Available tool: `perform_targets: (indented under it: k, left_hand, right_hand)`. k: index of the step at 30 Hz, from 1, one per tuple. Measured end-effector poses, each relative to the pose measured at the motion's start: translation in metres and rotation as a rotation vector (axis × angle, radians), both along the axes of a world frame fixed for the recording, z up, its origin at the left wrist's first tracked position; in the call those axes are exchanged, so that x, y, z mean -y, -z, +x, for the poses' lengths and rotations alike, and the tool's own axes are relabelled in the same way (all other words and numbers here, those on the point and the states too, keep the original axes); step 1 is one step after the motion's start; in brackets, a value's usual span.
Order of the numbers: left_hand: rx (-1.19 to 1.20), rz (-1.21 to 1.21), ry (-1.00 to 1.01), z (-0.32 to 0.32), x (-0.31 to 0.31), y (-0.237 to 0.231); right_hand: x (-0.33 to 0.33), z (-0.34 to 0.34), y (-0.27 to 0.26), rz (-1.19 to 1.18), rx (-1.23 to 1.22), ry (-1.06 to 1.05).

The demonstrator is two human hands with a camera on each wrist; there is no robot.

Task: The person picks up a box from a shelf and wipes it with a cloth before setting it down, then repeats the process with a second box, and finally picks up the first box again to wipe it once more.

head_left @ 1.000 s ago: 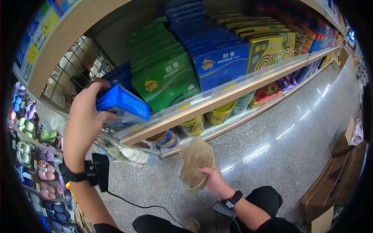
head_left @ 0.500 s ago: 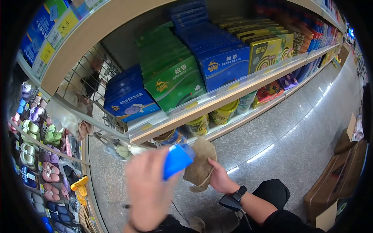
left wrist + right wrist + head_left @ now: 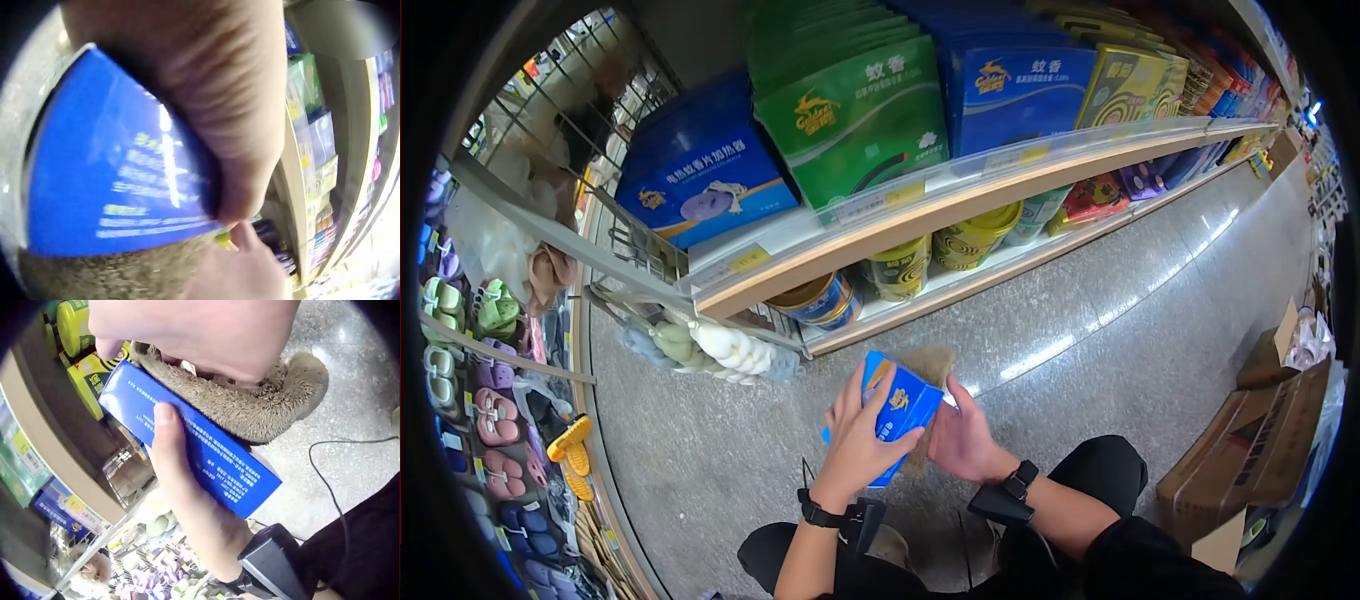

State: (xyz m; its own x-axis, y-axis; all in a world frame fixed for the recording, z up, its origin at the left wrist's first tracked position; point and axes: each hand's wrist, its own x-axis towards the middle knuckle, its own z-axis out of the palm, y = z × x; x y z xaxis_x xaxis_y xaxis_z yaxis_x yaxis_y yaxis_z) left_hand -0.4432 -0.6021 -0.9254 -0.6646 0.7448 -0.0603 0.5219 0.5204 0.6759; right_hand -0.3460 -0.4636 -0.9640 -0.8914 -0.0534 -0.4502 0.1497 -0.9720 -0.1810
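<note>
In the head view, my left hand (image 3: 858,440) grips a blue box (image 3: 905,405) with a gold logo, its fingers spread across the box. My right hand (image 3: 968,437) holds a fuzzy brown plush cloth (image 3: 930,362), which lies mostly behind the box. Seen from the right wrist, the fingers curl into the plush cloth (image 3: 250,415), and the printed side of the blue box (image 3: 212,450) lies along it under my left thumb (image 3: 165,419). The left wrist view shows the box (image 3: 94,169) close up, with brown plush (image 3: 112,275) at its lower edge.
The shelf (image 3: 840,250) carries green boxes (image 3: 860,120), blue boxes (image 3: 1020,85) and blue heater boxes (image 3: 710,190) at its left end. Tubs (image 3: 898,270) stand below. Slippers (image 3: 497,415) hang at the left; a cardboard box (image 3: 1250,440) stands on the floor at the right.
My left hand has brought the blue box from the shelf's left end down in front of me, against the plush cloth. My right hand keeps the cloth, with its thumb now raised.
</note>
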Motion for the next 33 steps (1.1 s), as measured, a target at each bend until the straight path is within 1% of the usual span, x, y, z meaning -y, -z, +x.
perform_targets:
  k: [1,3,4,5,7,8,10,12,14,15,16,18,20,21,23,24,25,26,27,28,29,30,31,33]
  left_hand:
    - [0.012,-0.003,-0.003,0.0,0.0,0.01]
    - [0.074,0.086,-0.206,0.002,0.001,0.027]
    - [0.126,0.148,-0.265,-0.002,0.004,0.038]
    - [0.129,0.144,-0.267,-0.007,0.006,0.047]
    - [0.331,0.324,-0.28,-0.014,0.011,0.061]
    - [0.3,0.268,-0.255,-0.013,0.01,0.054]
    - [0.326,0.279,-0.212,-0.01,0.01,0.044]
    - [0.352,0.29,-0.166,-0.005,0.01,0.033]
    - [0.306,0.232,-0.146,0.001,0.01,0.023]
    - [0.31,0.235,-0.145,0.002,0.011,0.026]
    - [0.314,0.284,-0.174,0.001,0.012,0.03]
    - [0.315,0.339,-0.207,0.001,0.012,0.031]
    - [0.195,0.319,-0.285,-0.001,0.011,0.03]
    - [0.193,0.319,-0.282,-0.003,0.01,0.028]
    - [0.019,0.169,-0.282,-0.003,0.012,0.027]
    - [0.022,0.166,-0.279,-0.003,0.013,0.027]
    - [-0.067,0.149,-0.179,-0.005,0.015,0.026]
    - [-0.156,0.132,-0.079,-0.007,0.016,0.026]
    - [-0.155,0.131,-0.078,-0.006,0.015,0.027]
    - [0.041,0.301,-0.205,-0.004,0.012,0.029]
    - [0.24,0.471,-0.332,-0.003,0.01,0.031]
    - [0.357,0.538,-0.447,-0.006,0.011,0.033]
    - [0.341,0.551,-0.455,-0.013,0.017,0.029]
    - [1.096,0.4,-0.482,-0.025,0.026,0.014]
  right_hand:
    - [0.003,-0.001,-0.001,0.052,0.002,0.017]
    - [0.009,0.001,-0.002,0.079,-0.015,-0.004]
    - [0.011,0.0,-0.003,0.109,-0.05,-0.018]
    - [0.014,-0.001,-0.004,0.105,-0.046,-0.02]
    - [0.019,-0.003,-0.007,0.297,-0.127,-0.091]
    - [0.022,-0.004,-0.009,0.294,-0.124,-0.087]
    - [0.023,-0.006,-0.013,0.377,-0.076,-0.009]
    - [0.023,-0.009,-0.004,0.354,-0.056,0.028]
    - [0.022,-0.011,-0.003,0.331,-0.038,0.057]
    - [0.022,-0.011,-0.006,0.295,-0.03,0.003]
    - [0.022,-0.01,-0.009,0.259,-0.021,-0.054]
    - [0.028,-0.01,-0.01,0.253,-0.017,-0.046]
    - [0.035,-0.008,-0.007,0.243,-0.021,-0.032]
    - [0.038,-0.006,-0.003,0.267,-0.01,-0.045]
    - [0.038,-0.005,-0.004,0.288,0.007,-0.053]
    - [0.034,-0.007,-0.011,0.397,0.038,-0.036]
    - [0.029,-0.01,-0.015,0.506,0.068,-0.021]
    - [0.023,-0.011,-0.014,0.504,0.071,-0.019]
    - [0.015,-0.011,-0.013,0.45,0.112,-0.009]
    - [0.009,-0.009,-0.011,0.397,0.152,0.0]
    - [0.006,-0.007,-0.011,0.399,0.152,-0.002]
    - [0.004,-0.008,-0.011,0.38,0.125,0.023]
    - [0.0,-0.013,-0.012,0.364,0.088,0.044]
    - [0.0,-0.013,-0.013,0.401,0.056,0.028]
